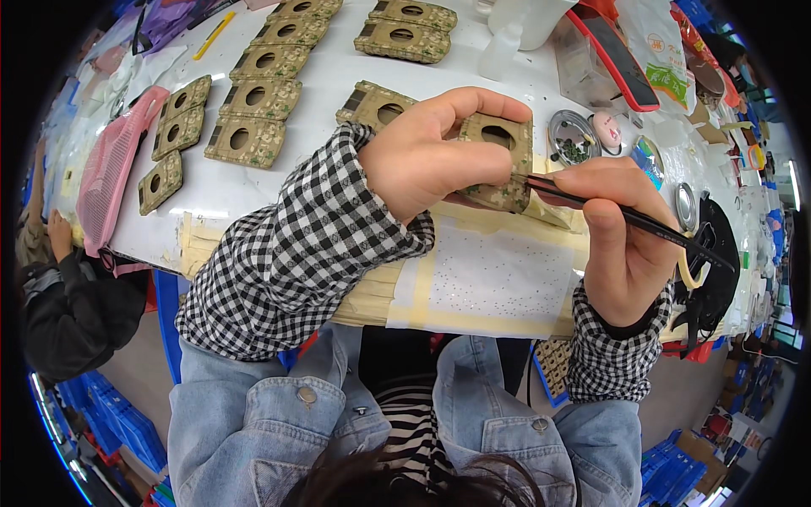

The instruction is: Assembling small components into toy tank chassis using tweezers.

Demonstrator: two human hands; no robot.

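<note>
My left hand [431,156] holds up a small olive floral-patterned card piece with a round hole [500,148], thumb on top, fingers behind. My right hand [621,241] grips a thin dark stick tool [642,221] like a pen; its tip touches the lower right corner of the piece. Both hands hover over a white sheet dotted with tiny specks [498,275], taped to the table with beige tape. Another like piece [376,103] lies just behind my left wrist.
Rows of the same holed pieces [262,93] lie on the white table [211,190] at upper left, more at top [405,29]. A round tin of small beads [572,139], a clear box with a red-edged phone [612,55], a pink comb-like tray [110,165]. Another person [68,296] sits at left.
</note>
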